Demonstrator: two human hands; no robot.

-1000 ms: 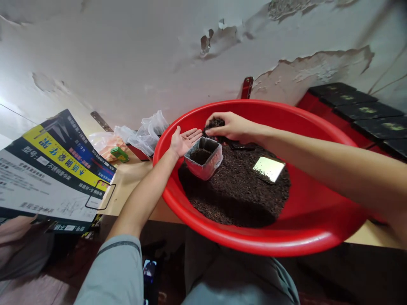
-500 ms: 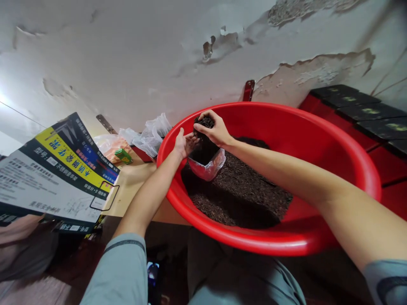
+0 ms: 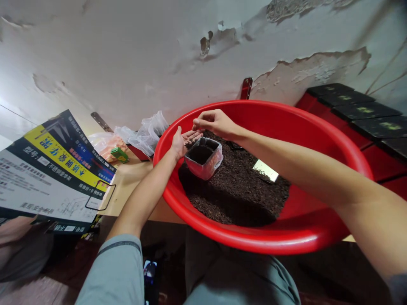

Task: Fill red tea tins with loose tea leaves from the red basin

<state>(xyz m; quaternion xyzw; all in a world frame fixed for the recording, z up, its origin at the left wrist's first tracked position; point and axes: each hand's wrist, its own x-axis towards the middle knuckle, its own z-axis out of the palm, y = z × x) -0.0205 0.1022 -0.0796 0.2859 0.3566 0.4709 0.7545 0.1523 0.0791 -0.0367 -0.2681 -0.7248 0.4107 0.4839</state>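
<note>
A large red plastic basin (image 3: 321, 243) holds dark, loose tea leaves (image 3: 235, 186). On them stands a squarish container lined with a clear plastic bag (image 3: 203, 165), its mouth open and dark inside. My left hand (image 3: 182, 143) is palm up beside the container's far left side, fingers stretched out, a few leaves lying on them. Just above and right of it, my right hand (image 3: 219, 123) has thumb and fingertips pinched together over the far edge of the container; what lies between them, if anything, is hidden. A shiny pale-gold rectangle (image 3: 266, 170) rests on the leaves under my right forearm.
Left of the basin are crumpled clear plastic bags (image 3: 152, 131), a small green box (image 3: 120, 154) and a large printed carton (image 3: 54, 169). Black-topped red boxes (image 3: 365, 111) line the right side. A peeling wall (image 3: 127, 59) rises behind.
The clump of leaves in my right hand is gone from view, and its fingers have drawn together. The bag-lined container's mouth and the pale-gold rectangle now show.
</note>
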